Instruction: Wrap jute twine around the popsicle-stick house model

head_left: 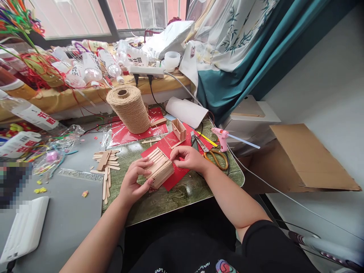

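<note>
A small box of glued wooden craft sticks rests near the table's front edge, partly over red paper. My left hand grips it from the left, thumb on the near side and fingers over the top. At its right upper corner, my right hand is closed in a pinch; whatever lies between those fingertips is too small to make out. Just beyond stands a smaller open wooden box. Loose craft sticks lie piled left of my left hand.
A big twine spool stands behind the box. Right of my right hand are orange-handled scissors, a yellow pencil and a pink glue gun with its cord. A power strip and plastic bottles crowd the sill.
</note>
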{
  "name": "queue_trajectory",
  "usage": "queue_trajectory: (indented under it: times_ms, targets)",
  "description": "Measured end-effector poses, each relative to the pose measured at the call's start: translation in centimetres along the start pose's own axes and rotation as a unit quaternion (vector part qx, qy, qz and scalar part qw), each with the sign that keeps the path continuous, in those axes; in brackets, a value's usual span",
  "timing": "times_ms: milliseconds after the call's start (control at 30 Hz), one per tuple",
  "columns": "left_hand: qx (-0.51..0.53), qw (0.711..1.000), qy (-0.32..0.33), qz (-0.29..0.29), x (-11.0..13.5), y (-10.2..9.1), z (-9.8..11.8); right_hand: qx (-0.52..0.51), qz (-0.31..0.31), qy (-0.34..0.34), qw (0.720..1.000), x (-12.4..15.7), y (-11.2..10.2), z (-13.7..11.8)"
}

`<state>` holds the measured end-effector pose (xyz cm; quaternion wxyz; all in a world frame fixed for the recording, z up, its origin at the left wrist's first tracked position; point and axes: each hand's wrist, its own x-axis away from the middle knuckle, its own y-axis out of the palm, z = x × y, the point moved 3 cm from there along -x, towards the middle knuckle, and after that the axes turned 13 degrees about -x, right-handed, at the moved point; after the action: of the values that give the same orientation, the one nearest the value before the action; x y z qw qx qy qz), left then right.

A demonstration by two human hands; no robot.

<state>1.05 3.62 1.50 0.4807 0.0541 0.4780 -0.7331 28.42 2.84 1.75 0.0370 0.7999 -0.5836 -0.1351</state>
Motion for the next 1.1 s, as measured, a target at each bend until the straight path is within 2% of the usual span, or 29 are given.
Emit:
queue_trajectory:
  times_ms: [267,900,1100]
  targets:
    - [0.010,1.000,-0.010,0.002,0.0,0.0,-0.1,-0.011,0.013,-0.001,1.000,0.0,0.4,0.4]
    - [0.009,1.000,0.012,-0.005,0.0,0.1,0.0,0.060,-0.038,-0.071,0.995,-0.2,0.1,-1.3]
    - [0.003,1.000,0.009,-0.009,-0.1,0.0,0.1,0.044,-0.044,-0.054,0.997,-0.2,-0.2,-1.0]
